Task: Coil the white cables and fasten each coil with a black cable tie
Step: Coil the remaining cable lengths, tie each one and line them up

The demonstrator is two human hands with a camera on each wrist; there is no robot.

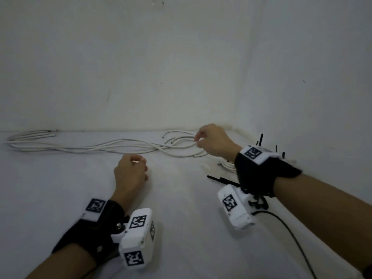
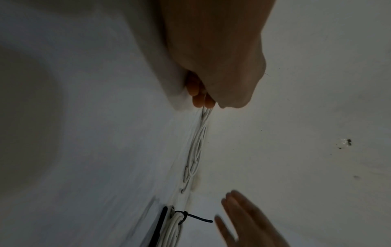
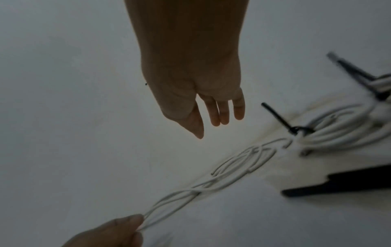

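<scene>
White cables [image 1: 112,147] lie loose along the wall's foot on the white surface [image 1: 191,248]. Left hand [image 3: 110,234] grips several strands; right hand [image 3: 190,93] hangs above them, fingers relaxed, empty. Tied coil [image 3: 338,132] with black cable tie [image 3: 281,119] lies just right.

Head camera looking forward and down over both hands, wrist cameras sitting close behind the fingers, all three sharing the white cables [image 1: 120,144] ahead of the hands
</scene>
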